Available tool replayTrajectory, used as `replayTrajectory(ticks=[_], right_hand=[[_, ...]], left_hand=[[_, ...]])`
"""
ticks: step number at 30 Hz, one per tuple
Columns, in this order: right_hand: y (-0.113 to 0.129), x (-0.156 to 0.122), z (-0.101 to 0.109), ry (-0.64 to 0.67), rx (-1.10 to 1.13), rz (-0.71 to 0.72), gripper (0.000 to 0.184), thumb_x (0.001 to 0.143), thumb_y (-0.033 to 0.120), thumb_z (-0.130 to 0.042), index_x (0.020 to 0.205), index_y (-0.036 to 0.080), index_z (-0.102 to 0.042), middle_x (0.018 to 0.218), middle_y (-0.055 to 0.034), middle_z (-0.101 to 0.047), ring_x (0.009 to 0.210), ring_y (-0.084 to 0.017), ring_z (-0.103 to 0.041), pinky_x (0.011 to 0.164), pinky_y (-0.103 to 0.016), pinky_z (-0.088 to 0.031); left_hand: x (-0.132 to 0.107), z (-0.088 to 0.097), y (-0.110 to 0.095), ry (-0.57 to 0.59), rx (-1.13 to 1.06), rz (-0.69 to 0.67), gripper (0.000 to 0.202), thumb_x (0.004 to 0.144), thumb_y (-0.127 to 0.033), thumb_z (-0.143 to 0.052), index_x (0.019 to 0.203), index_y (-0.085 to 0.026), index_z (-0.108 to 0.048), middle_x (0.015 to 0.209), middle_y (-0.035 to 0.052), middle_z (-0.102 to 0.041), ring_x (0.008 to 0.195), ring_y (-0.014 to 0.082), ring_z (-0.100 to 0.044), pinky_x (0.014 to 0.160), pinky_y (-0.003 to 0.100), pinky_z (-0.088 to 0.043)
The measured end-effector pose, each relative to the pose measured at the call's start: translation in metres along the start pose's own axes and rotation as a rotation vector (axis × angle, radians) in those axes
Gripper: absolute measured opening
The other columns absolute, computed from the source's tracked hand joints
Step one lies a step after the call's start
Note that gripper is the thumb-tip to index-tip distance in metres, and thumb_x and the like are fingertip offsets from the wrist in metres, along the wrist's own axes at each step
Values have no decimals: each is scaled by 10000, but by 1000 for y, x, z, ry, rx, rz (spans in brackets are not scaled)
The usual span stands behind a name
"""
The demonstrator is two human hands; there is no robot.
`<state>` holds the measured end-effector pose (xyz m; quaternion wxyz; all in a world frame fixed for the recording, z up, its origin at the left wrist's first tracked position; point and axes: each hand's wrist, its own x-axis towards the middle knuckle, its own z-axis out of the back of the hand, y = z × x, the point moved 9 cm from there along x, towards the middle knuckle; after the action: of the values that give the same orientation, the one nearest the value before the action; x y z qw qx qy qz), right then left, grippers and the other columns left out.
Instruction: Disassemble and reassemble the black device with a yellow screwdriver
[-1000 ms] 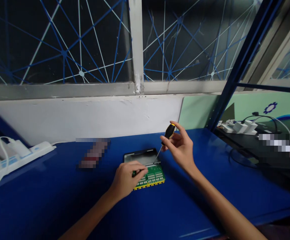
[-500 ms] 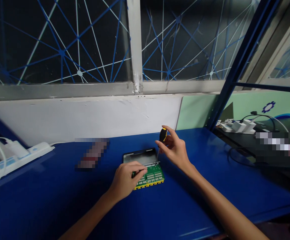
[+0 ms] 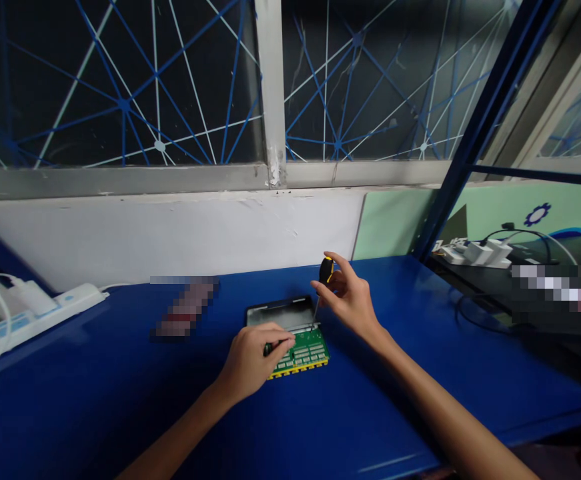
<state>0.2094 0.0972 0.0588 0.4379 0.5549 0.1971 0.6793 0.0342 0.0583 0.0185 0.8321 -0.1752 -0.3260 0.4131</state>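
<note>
A green circuit board point(image 3: 310, 350) with pale connectors and a yellow toothed front edge lies on the blue table. Directly behind it is an open dark case point(image 3: 283, 312) with a grey inside. Between the fingers and thumb of my right hand point(image 3: 353, 297) is a screwdriver point(image 3: 326, 270) with a black and yellow handle. Its thin shaft slants down to the board's far right corner. My left hand point(image 3: 255, 360) is over the board's left part, thumb and fingers pinched together. Something small and dark shows at that pinch, too little to name, and the hand covers the board's left end.
On the left of the table point(image 3: 120, 400) stands a white power strip point(image 3: 70, 310) with a plugged-in adapter and cable. A blurred-out object point(image 3: 187, 310) lies behind my left hand. A blue metal post point(image 3: 450, 193) rises at the right, with chargers point(image 3: 490, 252) and cables beyond it.
</note>
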Motion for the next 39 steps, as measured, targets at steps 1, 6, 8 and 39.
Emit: replayTrajectory(ticks=[1,6,8,39], right_hand=[[0,0,0,1,0,1,555,849,379,-598,1349,221,-415,634,35,-585,522,-154,-596,552,-305,-491],[1,0,1,2,-15,16,551,847,375,-597,1345,222,-419,647,34,-583,522,-145,-580,554,-305,-495],[3,0,0,7,-29,28,545,848,372,-596,1342,226,-419,646,36,-575,522,-142,-572,547,-300,-495],[52,-18,-9,114,-212,334,521,906,274,-514,1412,269,-390,973,-55,-636,719,-167,-597,662,-320,-553]], left_hand=[[0,0,0,1,-2,-1,197,882,-250,-574,851,-220,-766,824,13,-726,530,95,-527,490,210,-384],[0,1,-2,1,-8,-6,212,888,-243,-559,846,-218,-766,808,15,-721,534,97,-537,495,210,-395],[0,1,-2,2,-6,-7,207,887,-245,-564,845,-220,-765,804,12,-720,536,97,-541,494,209,-398],[0,5,-6,-26,5,-20,175,868,-203,-598,897,-218,-770,839,21,-738,585,117,-600,513,205,-453]])
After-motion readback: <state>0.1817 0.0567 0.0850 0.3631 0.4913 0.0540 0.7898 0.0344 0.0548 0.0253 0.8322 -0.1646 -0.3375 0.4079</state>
